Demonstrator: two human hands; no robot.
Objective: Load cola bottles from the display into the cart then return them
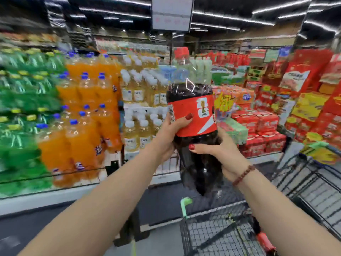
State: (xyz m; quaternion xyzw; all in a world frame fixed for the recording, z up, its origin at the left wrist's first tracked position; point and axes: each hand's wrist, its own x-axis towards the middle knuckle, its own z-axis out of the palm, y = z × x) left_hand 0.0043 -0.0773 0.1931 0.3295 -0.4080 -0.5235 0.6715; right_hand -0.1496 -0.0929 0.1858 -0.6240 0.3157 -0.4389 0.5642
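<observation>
One cola bottle carried in two hands above the cart.
The left hand curls round the red label, and the right hand cups the dark lower body. The bottle is upright, right of the drinks shelving. It is best lowered slowly, with the right hand bearing the weight. Counted: one cola bottle, two hands, one cart.

Supermkt: stacked soda bottles, shopping cart (aisle sign overhead).
</observation>
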